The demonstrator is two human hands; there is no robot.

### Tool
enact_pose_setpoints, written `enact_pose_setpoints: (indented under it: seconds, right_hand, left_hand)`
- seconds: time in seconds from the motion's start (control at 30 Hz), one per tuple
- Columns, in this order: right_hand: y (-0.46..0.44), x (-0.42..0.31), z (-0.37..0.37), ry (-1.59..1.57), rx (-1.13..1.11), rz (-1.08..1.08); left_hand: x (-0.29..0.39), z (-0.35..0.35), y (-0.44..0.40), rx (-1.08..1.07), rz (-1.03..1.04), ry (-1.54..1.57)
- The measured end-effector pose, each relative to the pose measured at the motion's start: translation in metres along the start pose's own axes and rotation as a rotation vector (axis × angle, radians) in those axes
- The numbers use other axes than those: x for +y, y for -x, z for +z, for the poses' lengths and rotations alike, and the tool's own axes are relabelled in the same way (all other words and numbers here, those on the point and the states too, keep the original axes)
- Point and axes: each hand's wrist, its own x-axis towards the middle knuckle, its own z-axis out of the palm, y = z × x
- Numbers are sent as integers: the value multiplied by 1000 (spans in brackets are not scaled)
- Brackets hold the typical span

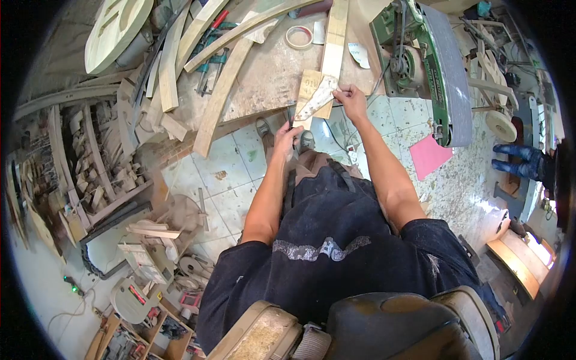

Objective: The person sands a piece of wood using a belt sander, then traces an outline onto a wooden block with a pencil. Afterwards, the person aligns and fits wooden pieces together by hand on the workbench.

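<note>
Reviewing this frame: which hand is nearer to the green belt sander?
Right. The right hand, at the pale template's upper end, is left of the sander in the picture; the left hand is farther left, by the template's lower end.

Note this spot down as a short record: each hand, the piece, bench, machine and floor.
Left hand: holds a slim dark object, too small to identify, near the template's lower end
Right hand: fingers on the template's upper end
Piece: pale, spotted template over a wooden board
Bench: curved wood strips, tape roll
Machine: green, grey belt, right of the template
Floor: tiled, pink sheet
</note>
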Motion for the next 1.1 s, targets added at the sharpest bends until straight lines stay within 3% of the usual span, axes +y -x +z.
enact_pose_setpoints:
  seconds: [1.1]
  right_hand:
    - [1,-7,3,-102,12,65]
  left_hand:
    - [-2,-3,-1,-14,9,-8]
